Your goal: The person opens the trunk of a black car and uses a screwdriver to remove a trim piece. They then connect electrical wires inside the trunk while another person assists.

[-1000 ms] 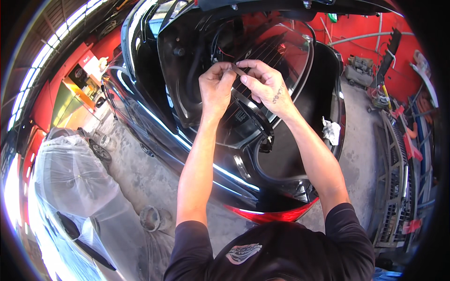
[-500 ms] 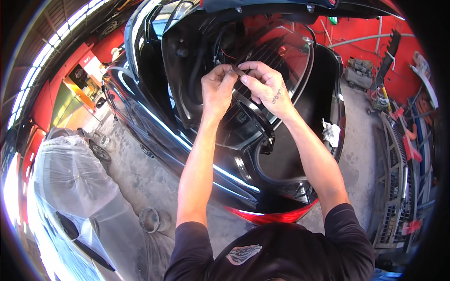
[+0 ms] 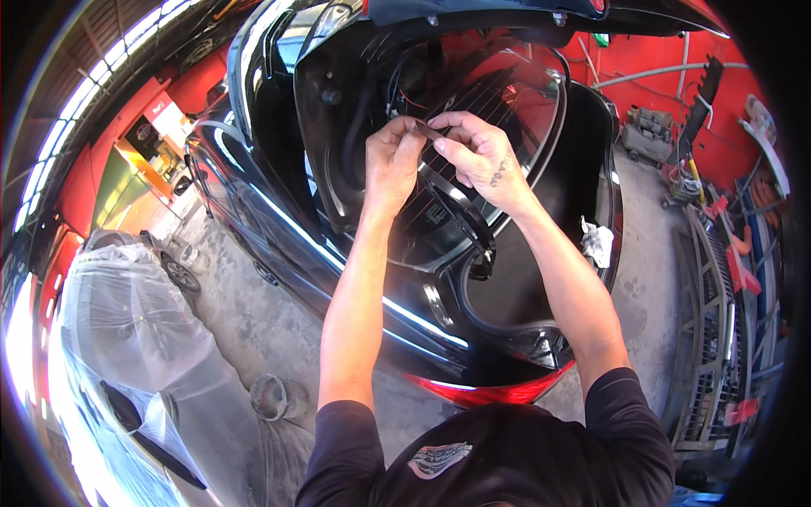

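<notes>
Both arms stretch out over the open rear of a glossy black car (image 3: 541, 270). Between my hands is a small dark strip (image 3: 428, 131), thin and flat. My left hand (image 3: 393, 165) pinches one end between thumb and fingertips. The other end is pinched by my right hand (image 3: 481, 160), its palm side hidden. Beneath my hands lies the car's rear window glass (image 3: 473, 93), crossed by fine heater lines. A black gas strut (image 3: 460, 203) runs under my right wrist, with its lower end by the boot opening.
A crumpled white cloth (image 3: 596, 242) lies on the boot's right edge. A red tail light (image 3: 498, 392) is nearest me. To the left stand a plastic-covered car (image 3: 135, 321) and a grey bucket (image 3: 279, 397). Car grilles (image 3: 718, 329) and parts lean on the right.
My hands stay almost in place, both still pinching the strip. My right hand has turned very slightly, and the strip shows a little more between the fingertips.
</notes>
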### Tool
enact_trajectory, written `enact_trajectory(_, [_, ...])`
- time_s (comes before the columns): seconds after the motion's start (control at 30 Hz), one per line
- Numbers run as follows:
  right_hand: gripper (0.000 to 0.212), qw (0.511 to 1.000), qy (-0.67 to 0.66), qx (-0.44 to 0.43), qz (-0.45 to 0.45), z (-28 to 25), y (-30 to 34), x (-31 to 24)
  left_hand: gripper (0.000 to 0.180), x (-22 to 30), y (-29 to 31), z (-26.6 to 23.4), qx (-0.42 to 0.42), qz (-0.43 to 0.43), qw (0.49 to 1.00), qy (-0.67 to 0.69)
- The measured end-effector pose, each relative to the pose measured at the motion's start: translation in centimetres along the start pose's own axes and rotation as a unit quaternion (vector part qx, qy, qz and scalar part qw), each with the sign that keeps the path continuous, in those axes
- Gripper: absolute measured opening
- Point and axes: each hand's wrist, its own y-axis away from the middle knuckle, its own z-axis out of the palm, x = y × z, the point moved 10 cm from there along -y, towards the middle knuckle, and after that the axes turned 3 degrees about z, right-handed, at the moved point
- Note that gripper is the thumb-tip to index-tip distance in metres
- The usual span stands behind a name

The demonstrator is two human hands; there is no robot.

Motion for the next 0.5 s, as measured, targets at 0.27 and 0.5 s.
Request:
enact_trajectory(0.27, [0.037,1.000,0.005,-0.013,0.018,-0.07,0.16,0.11,0.021,0.56,-0.01,0.42,-0.015,-0.020,1.000,0.003])
enact_trajectory(0.5, [0.036,0.999,-0.025,-0.037,0.013,0.20,-0.48,0.49,0.022,0.40,-0.35,0.38,-0.038,-0.022,0.999,0.015])
